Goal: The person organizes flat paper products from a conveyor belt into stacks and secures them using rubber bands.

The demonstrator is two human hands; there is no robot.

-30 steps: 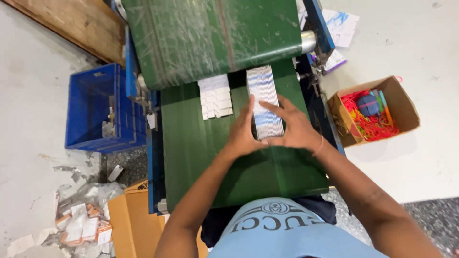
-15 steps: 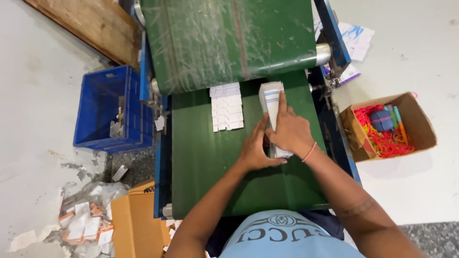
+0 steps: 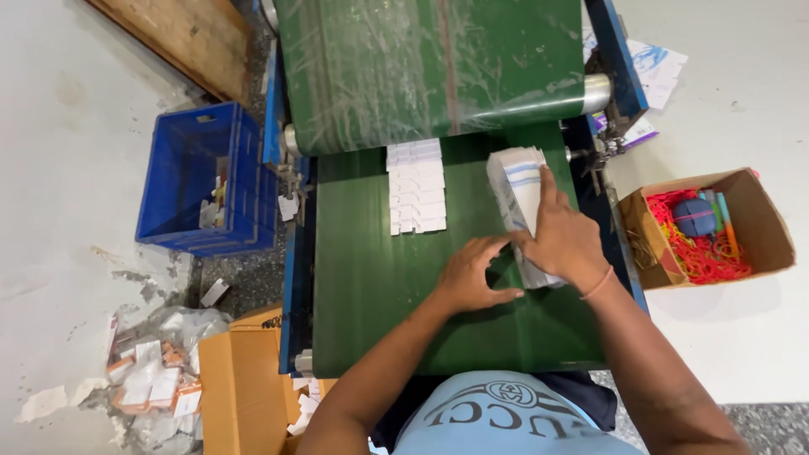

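Green belt [image 3: 379, 286] fills the middle of the frame, and near its lower centre the left hand [image 3: 468, 278] lies flat, fingers spread, touching the near end of a white paper stack [image 3: 521, 202]. Right hand [image 3: 563, 240] presses on top of that stack, forefinger stretched along it, not pinching. Farther up, loose white slips [image 3: 416, 185] sit centre; cardboard box [image 3: 763, 211] right, blue crate [image 3: 181, 181] left.
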